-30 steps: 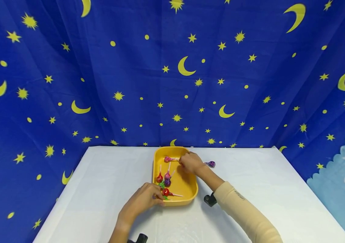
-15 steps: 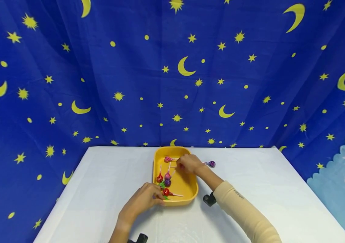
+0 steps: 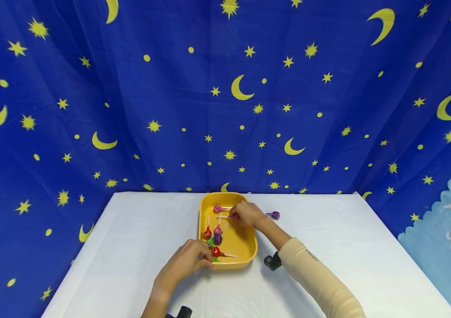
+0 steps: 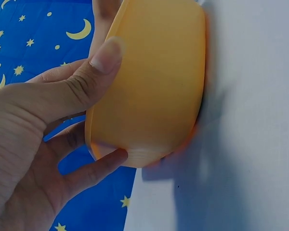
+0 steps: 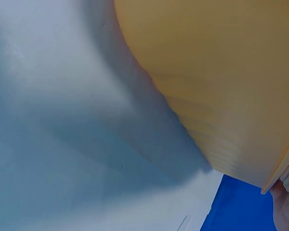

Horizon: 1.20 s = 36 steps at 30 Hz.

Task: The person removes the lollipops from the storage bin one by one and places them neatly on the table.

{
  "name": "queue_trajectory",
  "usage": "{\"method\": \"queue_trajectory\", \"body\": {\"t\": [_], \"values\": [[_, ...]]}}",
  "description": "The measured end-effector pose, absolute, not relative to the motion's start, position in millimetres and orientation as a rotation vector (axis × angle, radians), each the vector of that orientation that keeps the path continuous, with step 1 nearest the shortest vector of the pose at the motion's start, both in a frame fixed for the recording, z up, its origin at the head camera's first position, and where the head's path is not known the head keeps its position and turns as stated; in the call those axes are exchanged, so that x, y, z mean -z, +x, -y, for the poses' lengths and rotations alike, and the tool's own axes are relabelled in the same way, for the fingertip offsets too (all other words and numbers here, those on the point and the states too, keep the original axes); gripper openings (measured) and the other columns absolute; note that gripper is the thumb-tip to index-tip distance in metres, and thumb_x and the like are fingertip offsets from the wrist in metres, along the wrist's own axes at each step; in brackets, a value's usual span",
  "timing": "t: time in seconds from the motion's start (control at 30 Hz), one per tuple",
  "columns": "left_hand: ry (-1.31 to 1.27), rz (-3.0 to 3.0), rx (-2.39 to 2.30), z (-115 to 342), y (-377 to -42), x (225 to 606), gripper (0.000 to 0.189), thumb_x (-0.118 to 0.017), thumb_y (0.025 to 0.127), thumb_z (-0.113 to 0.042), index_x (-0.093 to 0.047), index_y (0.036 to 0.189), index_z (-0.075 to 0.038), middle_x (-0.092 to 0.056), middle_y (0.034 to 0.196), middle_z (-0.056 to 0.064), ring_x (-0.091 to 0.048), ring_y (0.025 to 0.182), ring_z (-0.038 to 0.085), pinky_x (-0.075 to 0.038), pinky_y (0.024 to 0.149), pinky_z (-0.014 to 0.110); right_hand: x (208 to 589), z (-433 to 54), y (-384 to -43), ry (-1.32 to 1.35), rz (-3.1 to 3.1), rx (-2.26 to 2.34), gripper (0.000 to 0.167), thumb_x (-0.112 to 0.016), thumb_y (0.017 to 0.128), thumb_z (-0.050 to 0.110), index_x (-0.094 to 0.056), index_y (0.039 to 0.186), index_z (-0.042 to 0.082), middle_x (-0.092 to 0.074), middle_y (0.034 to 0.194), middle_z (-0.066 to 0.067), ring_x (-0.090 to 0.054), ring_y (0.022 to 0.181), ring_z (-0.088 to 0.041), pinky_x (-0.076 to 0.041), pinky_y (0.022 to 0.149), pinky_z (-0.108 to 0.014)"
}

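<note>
A yellow plastic tub [image 3: 243,247] stands on the white table with several wrapped lollipops inside. My left hand [image 3: 189,257] grips its near left corner; in the left wrist view the thumb [image 4: 106,57] presses the tub's outer wall, and other fingers go over the rim. Inside the tub, toward its far right, my right hand [image 3: 248,214] pinches a reddish lollipop [image 3: 235,217] by its head, the stick pointing left. A pink lollipop [image 3: 217,209] lies just beyond it. Red [image 3: 207,234], pink [image 3: 218,230], purple [image 3: 217,240] and green lollipops cluster on the left, and another red lollipop [image 3: 215,251] lies near my left fingers.
A purple lollipop [image 3: 275,215] lies on the white table [image 3: 321,247], right of the tub and behind my right wrist. A blue curtain [image 3: 193,110] with yellow moons and stars hangs behind the table. Black wrist mounts [image 3: 273,261] sit below both forearms.
My right hand has shifted slightly left inside the tub, and the lollipop's stick and head now show beside its fingers. My left hand stays on the rim.
</note>
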State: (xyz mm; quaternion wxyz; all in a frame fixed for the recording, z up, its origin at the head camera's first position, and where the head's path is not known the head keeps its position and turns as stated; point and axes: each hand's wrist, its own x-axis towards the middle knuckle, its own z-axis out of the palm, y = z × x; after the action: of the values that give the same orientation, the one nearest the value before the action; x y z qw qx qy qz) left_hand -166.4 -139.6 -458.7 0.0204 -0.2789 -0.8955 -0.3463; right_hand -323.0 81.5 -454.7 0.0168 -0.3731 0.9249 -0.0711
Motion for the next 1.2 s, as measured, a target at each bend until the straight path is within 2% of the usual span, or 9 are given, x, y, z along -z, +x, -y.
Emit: {"method": "queue_trajectory", "body": {"t": [0.33, 0.77, 0.9, 1.0, 1.1, 1.2], "values": [[-0.766, 2.779, 0.852, 137.0, -162.6, 456.6, 0.008, -0.083, 0.070, -0.031, -0.076, 0.072, -0.026, -0.069, 0.080, -0.018, -0.062, 0.081, 0.004, -0.052, 0.071, 0.027, 451.0, -84.3, -322.4, -1.162, -2.852, 0.470, 0.025, -0.069, 0.079, -0.009, -0.075, 0.099, 0.004, -0.069, 0.086, -0.002, -0.055, 0.076, -0.012, -0.055, 0.075, -0.025], [-0.806, 2.655, 1.112, 141.1, -165.1, 464.6, 0.012, -0.083, 0.073, -0.018, -0.077, 0.081, -0.011, -0.066, 0.083, -0.010, -0.061, 0.082, 0.006, -0.054, 0.080, 0.027, 455.1, -101.6, -324.4, -1.272, -2.840, 0.755, 0.021, -0.070, 0.079, -0.009, -0.073, 0.098, -0.002, -0.072, 0.088, -0.006, -0.061, 0.079, -0.016, -0.058, 0.080, -0.030], [-0.845, 2.685, 1.146, 146.1, -164.9, 464.2, 0.009, -0.080, 0.076, -0.013, -0.078, 0.085, -0.011, -0.065, 0.086, -0.011, -0.060, 0.084, 0.004, -0.054, 0.081, 0.026, 455.6, -108.0, -322.9, -1.213, -2.848, 0.862, 0.024, -0.069, 0.078, -0.011, -0.073, 0.100, -0.002, -0.073, 0.092, -0.007, -0.063, 0.082, -0.017, -0.057, 0.084, -0.034], [-0.873, 2.688, 1.163, 147.8, -165.3, 463.3, 0.009, -0.079, 0.077, -0.008, -0.078, 0.086, -0.010, -0.064, 0.085, -0.010, -0.060, 0.082, 0.004, -0.054, 0.079, 0.024, 456.0, -113.8, -321.4, -1.175, -2.857, 0.958, 0.026, -0.071, 0.078, -0.011, -0.073, 0.100, 0.000, -0.073, 0.096, -0.009, -0.064, 0.083, -0.021, -0.058, 0.080, -0.037], [-0.880, 2.680, 1.153, 147.1, -166.6, 463.2, 0.008, -0.079, 0.077, -0.006, -0.078, 0.084, -0.010, -0.063, 0.083, -0.010, -0.059, 0.080, 0.003, -0.054, 0.077, 0.022, 457.1, -119.6, -321.2, -1.162, -2.866, 1.016, 0.026, -0.072, 0.078, -0.010, -0.074, 0.101, 0.003, -0.074, 0.099, -0.010, -0.064, 0.084, -0.022, -0.058, 0.077, -0.035], [-0.865, 2.682, 1.145, 145.7, -167.2, 462.7, 0.007, -0.079, 0.076, -0.006, -0.077, 0.082, -0.011, -0.062, 0.081, -0.010, -0.059, 0.080, 0.004, -0.055, 0.077, 0.024, 456.6, -124.0, -320.9, -1.157, -2.853, 1.067, 0.027, -0.071, 0.079, -0.009, -0.075, 0.103, 0.003, -0.074, 0.101, -0.010, -0.066, 0.089, -0.021, -0.058, 0.080, -0.032]]}}
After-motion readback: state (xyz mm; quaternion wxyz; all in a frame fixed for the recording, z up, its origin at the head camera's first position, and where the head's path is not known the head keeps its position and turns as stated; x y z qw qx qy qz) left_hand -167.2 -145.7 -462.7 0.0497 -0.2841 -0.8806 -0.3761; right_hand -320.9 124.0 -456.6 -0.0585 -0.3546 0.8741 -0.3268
